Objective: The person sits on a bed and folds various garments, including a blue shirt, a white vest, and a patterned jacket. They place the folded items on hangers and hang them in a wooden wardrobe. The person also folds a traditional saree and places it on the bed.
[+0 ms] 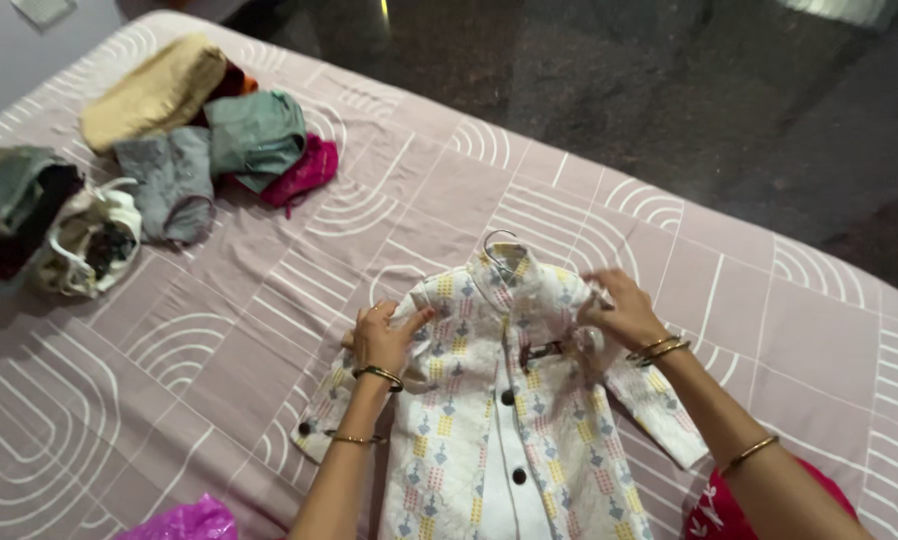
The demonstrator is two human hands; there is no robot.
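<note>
**A:** What are you seeing in the middle of the frame right now?

**B:** I am looking down at a white patterned garment (509, 400) with dark buttons, which is lying flat on the bed (219, 330), in the lower centre of the frame. It is already sitting on a hanger (496, 243); the metal hook is sticking out above the collar, so I am judging that the hanging part is done. The front is partly open lower down, and the sleeves are spreading out to both sides.

**A:** And what is left, in your opinion?

**B:** I think the shoulders and the front are not yet fully smooth, and the garment is not lifted from the bed. This is only my judgement.

**A:** How are the hands standing?

**B:** The left hand (384, 338) is resting on the shoulder at the left of the centre, wrist bent. Its grip is loose: fingers curled, thumb pressing on the cloth, not closing around anything. The right hand (619, 310) is on the other shoulder, right of centre, and its fingertips are pinching the fabric near the sleeve seam. Both forearms are coming up from the bottom edge, with bangles on the wrists.

**A:** Anything else around?

**B:** A pile of folded clothes (209, 140) in the upper left, a pale bag (94, 240) beside it, and something bright pink (184, 520) at the bottom edge.
</note>
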